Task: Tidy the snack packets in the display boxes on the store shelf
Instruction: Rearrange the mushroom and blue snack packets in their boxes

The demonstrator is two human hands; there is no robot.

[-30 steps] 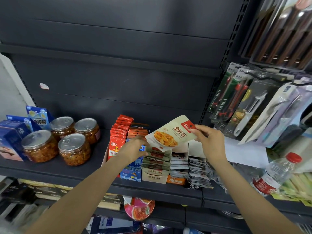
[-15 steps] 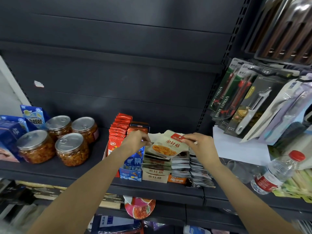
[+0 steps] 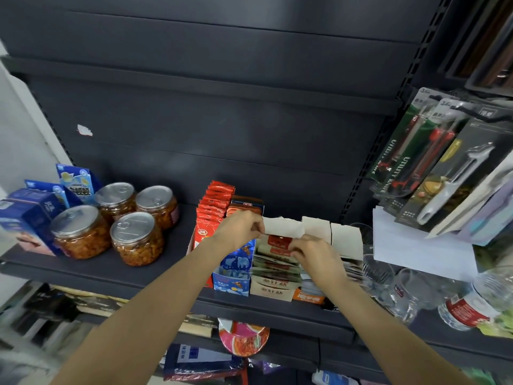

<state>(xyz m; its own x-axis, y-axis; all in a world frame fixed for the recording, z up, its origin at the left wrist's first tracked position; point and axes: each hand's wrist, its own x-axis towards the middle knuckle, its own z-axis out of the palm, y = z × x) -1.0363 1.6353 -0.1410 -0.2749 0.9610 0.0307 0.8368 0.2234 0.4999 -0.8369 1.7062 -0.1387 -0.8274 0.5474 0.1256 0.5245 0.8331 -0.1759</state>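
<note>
Head view. Snack packet (image 3: 279,242), cream with red label, lies at rear of beige display box (image 3: 273,290), on top of the packet row. Left hand (image 3: 241,228) pinches its upper left corner, grip narrow, holding the packet. Right hand (image 3: 315,252) presses on its right edge, fingers curled on it. Blue box (image 3: 236,276) touches the beige box's left wall; clear glasses (image 3: 380,269) stand near on the right. Shelf (image 3: 155,276) front strip left of the boxes is bare; jars (image 3: 136,238) well apart.
</note>
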